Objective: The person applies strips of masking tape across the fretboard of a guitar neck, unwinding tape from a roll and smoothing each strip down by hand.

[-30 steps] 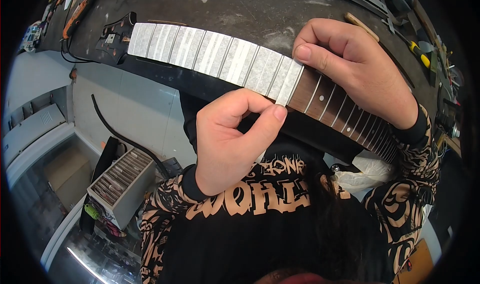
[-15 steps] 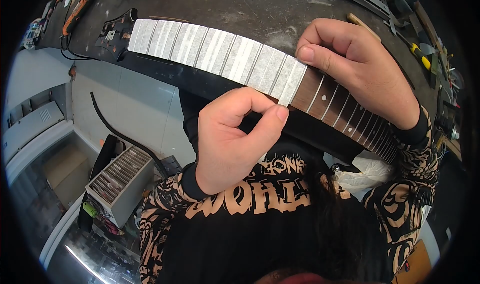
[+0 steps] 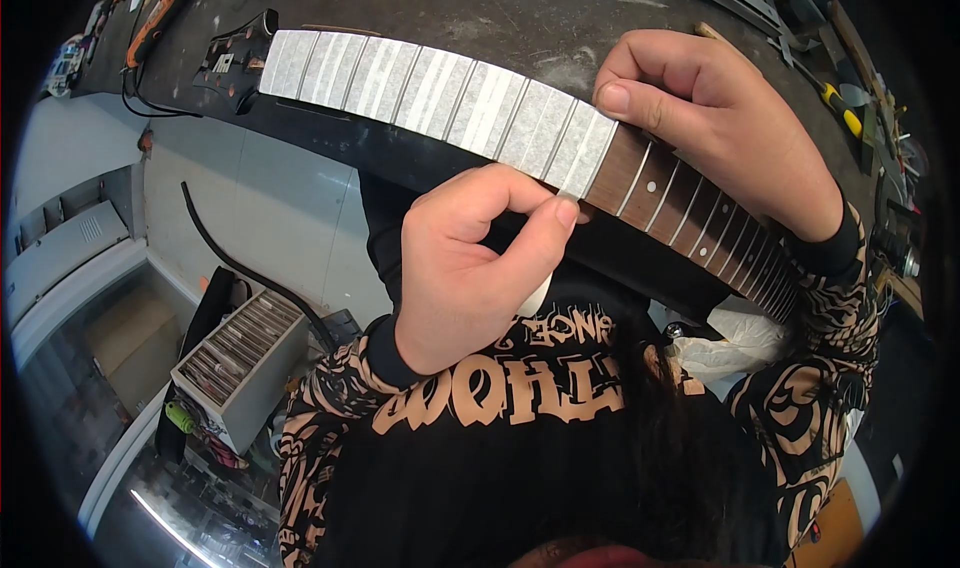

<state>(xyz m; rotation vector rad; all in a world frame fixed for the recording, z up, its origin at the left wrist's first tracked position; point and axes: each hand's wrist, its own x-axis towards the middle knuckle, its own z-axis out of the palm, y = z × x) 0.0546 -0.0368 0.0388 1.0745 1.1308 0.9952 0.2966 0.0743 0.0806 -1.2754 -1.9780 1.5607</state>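
Observation:
A guitar neck (image 3: 664, 198) lies slantwise across my front, its dark headstock (image 3: 232, 68) at the upper left. Pale masking tape (image 3: 535, 133) covers the fretboard between the metal frets from the headstock end to about the middle; beyond that, bare brown wood with dot inlays shows. My left hand (image 3: 455, 268) pinches the lower end of the last tape strip (image 3: 590, 153) at the neck's near edge. At the far edge, the thumb and curled fingers of my right hand (image 3: 735, 133) are closed at the strip's other end; what lies between them is mostly hidden.
The neck rests along the edge of a dark workbench (image 3: 480, 13). A yellow-handled tool (image 3: 843, 111) and metal bars (image 3: 725, 3) are at the right, an orange tool (image 3: 150, 33) at the upper left. Below left stands a box of thin flat pieces (image 3: 240, 358).
My left hand has moved slightly up and right, drawing the strip's lower end against the neck's near edge. The neck has shifted slightly; my right hand has hardly moved.

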